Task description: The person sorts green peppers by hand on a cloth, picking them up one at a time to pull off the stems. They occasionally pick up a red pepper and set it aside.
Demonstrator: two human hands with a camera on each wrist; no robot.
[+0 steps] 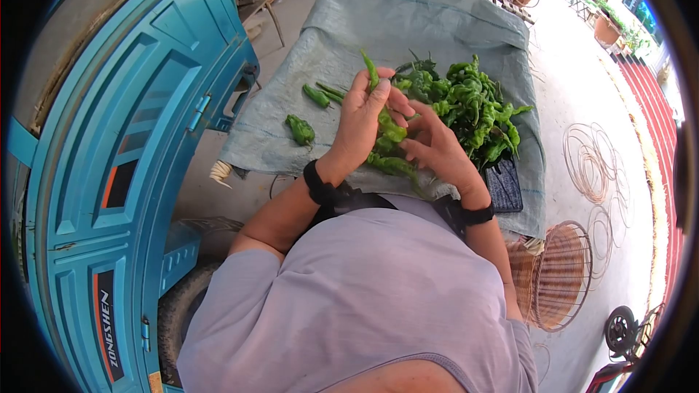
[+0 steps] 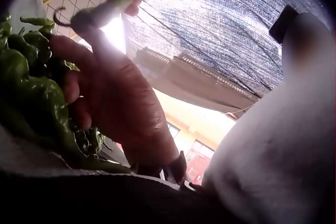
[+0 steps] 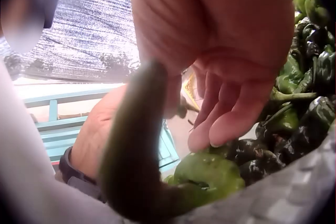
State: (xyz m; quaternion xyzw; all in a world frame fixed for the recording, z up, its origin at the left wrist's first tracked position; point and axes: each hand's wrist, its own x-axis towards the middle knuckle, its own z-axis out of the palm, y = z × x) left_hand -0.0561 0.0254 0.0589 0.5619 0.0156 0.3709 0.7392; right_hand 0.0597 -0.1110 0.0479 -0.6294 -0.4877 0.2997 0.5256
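Held pepper: one slim green pepper [image 1: 370, 69], upright, in the left hand [image 1: 355, 122].
Left grip: clamped on the held pepper, thumb against one side and fingers against the other.
Right grip: fingers of the right hand [image 1: 442, 154] bent beside a yellow-green pepper [image 1: 392, 132] between the two hands; whether they are clamped on it cannot be told.
Main heap: a large pile of green peppers [image 1: 477, 105] on the grey-green sheet [image 1: 364, 22], to the right and beyond the hands.
Loose peppers, left: a crumpled green pepper [image 1: 299, 131] and a smoother green pepper [image 1: 316, 96], apart from the main heap.
Near edge: further peppers [image 1: 394, 166] below the hands, at the near side of the sheet.
Basket: wicker basket [image 1: 562, 276] at lower right, beside the sheet; contents cannot be confirmed.
Portion set apart: small, by judgement; few peppers lie left of the hands. Whether these count as finished cannot be told.
Portion outstanding: by judgement, most of the main heap, plus the held pepper. Stage assessed as partway, nearer the start than the end.
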